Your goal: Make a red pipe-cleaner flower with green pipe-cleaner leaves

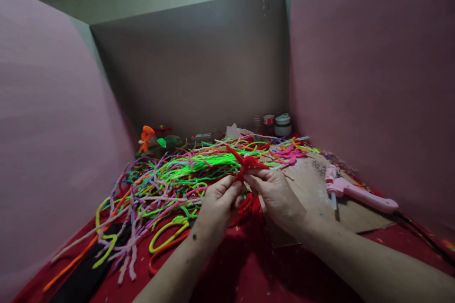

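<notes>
Between my hands, a red pipe-cleaner piece [247, 162] is held up, with pointed arms spreading from a bunched centre. My left hand [222, 197] pinches its lower end between thumb and fingers. From the right, my right hand [275, 191] grips it just below the centre, fingertips close to the left ones. Red pipe cleaners [250, 206] lie beneath and partly behind the hands. Beyond them spreads a tangled heap of pipe cleaners [199, 165] in bright green, pink, lilac, orange and other colours.
A pink glue gun [359, 191] rests on a cardboard sheet [309, 199] at the right, its cord trailing off. Orange pipe-cleaner flowers [146, 138] stand at the back left. A lidded jar [283, 125] is at the back. Pink side panels and a grey back panel enclose the red cloth.
</notes>
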A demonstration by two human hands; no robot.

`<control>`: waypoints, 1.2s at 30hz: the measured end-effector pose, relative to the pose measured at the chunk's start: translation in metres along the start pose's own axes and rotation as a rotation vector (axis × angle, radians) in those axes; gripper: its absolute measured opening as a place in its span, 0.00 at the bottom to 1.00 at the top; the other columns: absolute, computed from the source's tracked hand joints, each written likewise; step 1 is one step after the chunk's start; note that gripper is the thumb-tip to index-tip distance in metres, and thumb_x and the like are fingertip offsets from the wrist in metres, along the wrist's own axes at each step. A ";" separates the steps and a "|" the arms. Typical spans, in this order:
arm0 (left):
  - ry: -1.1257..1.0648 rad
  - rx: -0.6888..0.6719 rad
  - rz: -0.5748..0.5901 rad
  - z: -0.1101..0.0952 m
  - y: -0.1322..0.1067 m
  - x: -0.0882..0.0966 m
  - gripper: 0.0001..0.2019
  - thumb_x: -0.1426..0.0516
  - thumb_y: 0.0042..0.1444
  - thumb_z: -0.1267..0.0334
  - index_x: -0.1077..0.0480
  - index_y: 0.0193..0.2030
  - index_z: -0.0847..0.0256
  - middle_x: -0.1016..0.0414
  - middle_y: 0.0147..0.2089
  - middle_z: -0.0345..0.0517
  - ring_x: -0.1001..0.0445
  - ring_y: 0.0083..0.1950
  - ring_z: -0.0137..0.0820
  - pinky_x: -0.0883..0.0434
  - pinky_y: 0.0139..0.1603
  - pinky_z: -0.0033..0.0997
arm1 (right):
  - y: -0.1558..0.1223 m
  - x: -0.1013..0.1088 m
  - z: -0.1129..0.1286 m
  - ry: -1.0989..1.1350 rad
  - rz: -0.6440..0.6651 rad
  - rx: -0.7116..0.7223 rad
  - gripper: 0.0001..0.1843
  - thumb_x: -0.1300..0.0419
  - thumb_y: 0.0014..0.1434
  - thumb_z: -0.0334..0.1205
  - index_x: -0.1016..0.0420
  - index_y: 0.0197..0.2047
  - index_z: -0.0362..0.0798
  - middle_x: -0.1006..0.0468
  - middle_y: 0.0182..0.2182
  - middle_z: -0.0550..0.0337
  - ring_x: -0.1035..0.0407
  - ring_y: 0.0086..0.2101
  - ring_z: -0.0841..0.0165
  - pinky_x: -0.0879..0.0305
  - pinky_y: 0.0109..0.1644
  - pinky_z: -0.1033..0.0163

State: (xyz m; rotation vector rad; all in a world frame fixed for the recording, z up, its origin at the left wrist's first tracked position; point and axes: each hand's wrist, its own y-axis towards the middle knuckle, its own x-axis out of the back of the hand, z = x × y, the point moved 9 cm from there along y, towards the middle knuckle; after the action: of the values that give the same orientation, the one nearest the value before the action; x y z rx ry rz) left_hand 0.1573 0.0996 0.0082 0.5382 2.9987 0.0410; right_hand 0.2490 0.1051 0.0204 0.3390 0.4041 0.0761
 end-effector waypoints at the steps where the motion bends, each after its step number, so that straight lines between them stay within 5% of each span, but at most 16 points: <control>1: -0.068 0.037 0.037 0.003 0.000 -0.003 0.11 0.44 0.51 0.56 0.37 0.30 0.62 0.48 0.16 0.29 0.56 0.14 0.16 0.57 0.14 0.18 | 0.001 0.000 -0.001 0.000 0.002 0.009 0.10 0.37 0.48 0.43 0.21 0.32 0.47 0.25 0.25 0.60 0.36 0.29 0.69 0.40 0.35 0.64; 6: -0.331 0.116 0.220 0.009 -0.001 -0.014 0.09 0.46 0.54 0.59 0.38 0.30 0.63 0.47 0.16 0.29 0.60 0.12 0.14 0.56 0.11 0.16 | 0.003 0.002 -0.008 0.128 -0.033 0.020 0.06 0.35 0.44 0.39 0.21 0.29 0.50 0.25 0.25 0.64 0.37 0.27 0.73 0.41 0.35 0.66; 12: -0.385 0.137 0.343 0.007 -0.004 -0.021 0.09 0.48 0.57 0.59 0.36 0.32 0.63 0.49 0.15 0.28 0.63 0.11 0.14 0.53 0.10 0.16 | -0.001 -0.010 -0.011 0.260 0.087 -0.080 0.09 0.35 0.45 0.40 0.21 0.32 0.48 0.26 0.22 0.61 0.37 0.25 0.72 0.40 0.32 0.66; 14: -0.286 0.124 0.300 0.005 -0.005 -0.020 0.10 0.48 0.56 0.57 0.35 0.32 0.63 0.45 0.16 0.29 0.60 0.11 0.14 0.53 0.10 0.17 | -0.001 -0.006 -0.011 0.285 0.036 -0.088 0.09 0.33 0.42 0.38 0.21 0.31 0.48 0.25 0.23 0.61 0.36 0.26 0.72 0.40 0.31 0.66; 19: 0.172 -0.117 -0.028 -0.019 -0.008 -0.003 0.14 0.46 0.53 0.56 0.39 0.23 0.63 0.38 0.16 0.34 0.43 0.12 0.18 0.48 0.13 0.18 | -0.001 -0.002 -0.009 0.280 -0.015 -0.094 0.08 0.32 0.39 0.37 0.22 0.27 0.49 0.25 0.23 0.63 0.37 0.25 0.74 0.41 0.30 0.67; 23: 0.291 -0.127 -0.074 -0.020 -0.009 -0.001 0.16 0.48 0.54 0.55 0.40 0.21 0.63 0.39 0.16 0.34 0.43 0.12 0.19 0.48 0.13 0.20 | -0.002 -0.003 -0.002 0.168 0.025 -0.023 0.05 0.34 0.44 0.39 0.22 0.26 0.48 0.27 0.22 0.65 0.38 0.25 0.74 0.42 0.33 0.66; 28: 0.145 -0.039 -0.067 -0.007 -0.003 0.007 0.15 0.45 0.51 0.56 0.41 0.22 0.63 0.44 0.15 0.32 0.50 0.14 0.16 0.53 0.14 0.17 | -0.002 -0.002 0.000 0.076 0.027 0.006 0.05 0.36 0.46 0.40 0.23 0.25 0.47 0.30 0.20 0.67 0.42 0.24 0.74 0.43 0.32 0.66; 36: -0.300 0.120 0.200 0.004 -0.002 -0.011 0.09 0.48 0.56 0.61 0.41 0.28 0.62 0.48 0.16 0.29 0.60 0.12 0.15 0.58 0.12 0.18 | 0.000 -0.005 -0.008 0.202 0.069 -0.039 0.04 0.35 0.46 0.37 0.20 0.28 0.47 0.28 0.20 0.65 0.44 0.22 0.76 0.47 0.28 0.67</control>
State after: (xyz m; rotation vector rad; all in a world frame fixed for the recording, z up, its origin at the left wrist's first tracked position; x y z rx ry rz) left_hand 0.1670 0.0942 0.0049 0.7788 2.6596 -0.1897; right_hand 0.2418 0.1073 0.0154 0.3078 0.5901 0.1864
